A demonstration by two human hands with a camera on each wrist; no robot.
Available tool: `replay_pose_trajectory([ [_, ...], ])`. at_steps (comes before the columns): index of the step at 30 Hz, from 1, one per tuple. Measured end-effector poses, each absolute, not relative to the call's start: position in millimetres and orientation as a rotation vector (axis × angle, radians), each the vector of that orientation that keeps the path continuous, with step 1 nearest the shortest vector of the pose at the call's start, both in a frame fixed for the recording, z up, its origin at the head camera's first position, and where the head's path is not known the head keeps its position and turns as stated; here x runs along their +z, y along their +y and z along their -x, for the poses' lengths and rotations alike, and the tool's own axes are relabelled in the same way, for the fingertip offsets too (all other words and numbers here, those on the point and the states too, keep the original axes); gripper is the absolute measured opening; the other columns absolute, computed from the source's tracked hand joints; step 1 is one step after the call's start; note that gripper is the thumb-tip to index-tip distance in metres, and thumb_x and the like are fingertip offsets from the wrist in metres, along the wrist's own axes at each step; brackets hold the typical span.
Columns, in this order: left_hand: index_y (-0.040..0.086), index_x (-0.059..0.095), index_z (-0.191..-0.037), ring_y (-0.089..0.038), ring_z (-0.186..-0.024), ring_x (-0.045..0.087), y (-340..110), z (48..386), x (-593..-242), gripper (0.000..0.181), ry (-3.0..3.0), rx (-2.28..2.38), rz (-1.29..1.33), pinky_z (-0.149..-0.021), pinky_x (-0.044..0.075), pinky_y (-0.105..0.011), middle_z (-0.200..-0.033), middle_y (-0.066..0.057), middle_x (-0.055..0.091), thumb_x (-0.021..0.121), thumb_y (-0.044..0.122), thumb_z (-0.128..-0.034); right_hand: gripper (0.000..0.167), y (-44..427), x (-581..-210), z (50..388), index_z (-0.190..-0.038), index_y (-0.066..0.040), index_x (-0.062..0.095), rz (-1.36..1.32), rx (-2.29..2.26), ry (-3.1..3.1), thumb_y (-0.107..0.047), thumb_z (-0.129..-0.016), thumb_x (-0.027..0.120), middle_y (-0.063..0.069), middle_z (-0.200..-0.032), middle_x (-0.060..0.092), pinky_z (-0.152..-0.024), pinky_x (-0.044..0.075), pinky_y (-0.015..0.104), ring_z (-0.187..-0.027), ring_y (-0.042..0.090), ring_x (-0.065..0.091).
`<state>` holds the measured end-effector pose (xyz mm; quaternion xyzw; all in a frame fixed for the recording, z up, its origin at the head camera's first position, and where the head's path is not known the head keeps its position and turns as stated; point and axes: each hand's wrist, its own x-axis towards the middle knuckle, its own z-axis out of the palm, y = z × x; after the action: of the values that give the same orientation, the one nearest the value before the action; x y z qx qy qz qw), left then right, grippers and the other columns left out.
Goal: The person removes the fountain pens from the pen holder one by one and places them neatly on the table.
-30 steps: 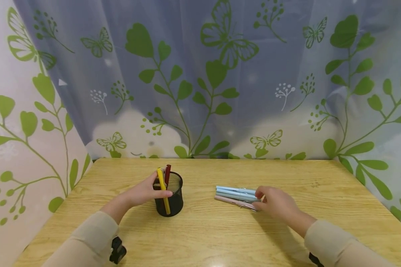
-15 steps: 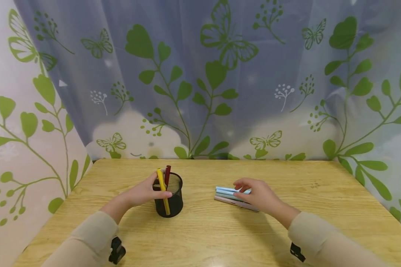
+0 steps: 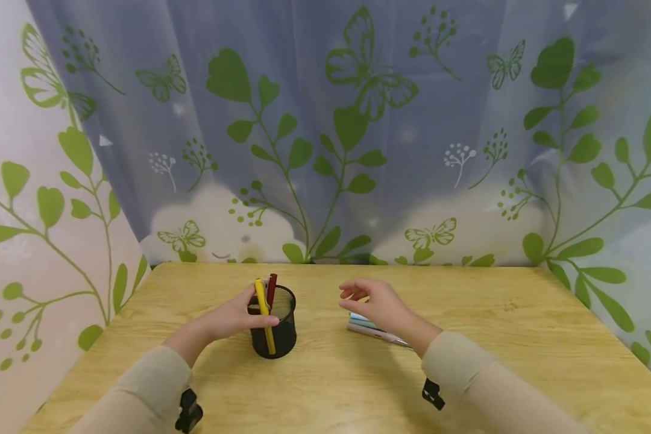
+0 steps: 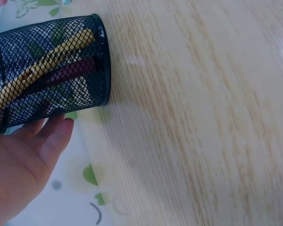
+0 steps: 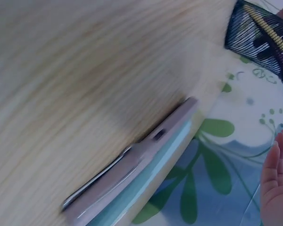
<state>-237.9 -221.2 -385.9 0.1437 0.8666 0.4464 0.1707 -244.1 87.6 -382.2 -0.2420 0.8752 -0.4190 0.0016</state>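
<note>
A black mesh pen holder [image 3: 284,334] stands upright on the table, with a yellow pen [image 3: 261,296], a dark red pen [image 3: 272,286] and something pale in it. My left hand [image 3: 225,316] grips the holder at its rim, thumb across the near side; the other fingers are mostly hidden behind it. Further right, a pink pen [image 3: 377,332] with a metal clip lies beside light blue pens [image 3: 358,320], partly covered from view by my right hand [image 3: 382,305]. That hand hovers above them with bent, parted fingers and nothing between them.
The wooden table [image 3: 314,386] runs back to a blue-grey curtain [image 3: 282,72] printed with green leaves and butterflies. Dark camera mounts sit at both wrists, below the beige sleeves [image 3: 146,374].
My right hand has moved left, from the right ends of the pens to above their left ends. The left hand stays on the pen holder. The view has tilted slightly upward.
</note>
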Motion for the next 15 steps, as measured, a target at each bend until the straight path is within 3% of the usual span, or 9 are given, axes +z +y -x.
replay_pose_trajectory([
  [15,0.004,0.004,-0.149,-0.042,-0.132,0.024,-220.0,238.8,-386.1,0.096,2.443,1.291,-0.436,-0.100,0.029,-0.057,-0.148,-0.027,0.018,0.067,0.037,-0.0853,0.032,25.7,-379.9,250.9,-0.117,-0.012,0.064,0.820,-1.429,2.594,-0.025,-0.088,0.066,-0.003,-0.101,0.066,-0.076,0.049,0.030,-0.092,0.013,0.060],
])
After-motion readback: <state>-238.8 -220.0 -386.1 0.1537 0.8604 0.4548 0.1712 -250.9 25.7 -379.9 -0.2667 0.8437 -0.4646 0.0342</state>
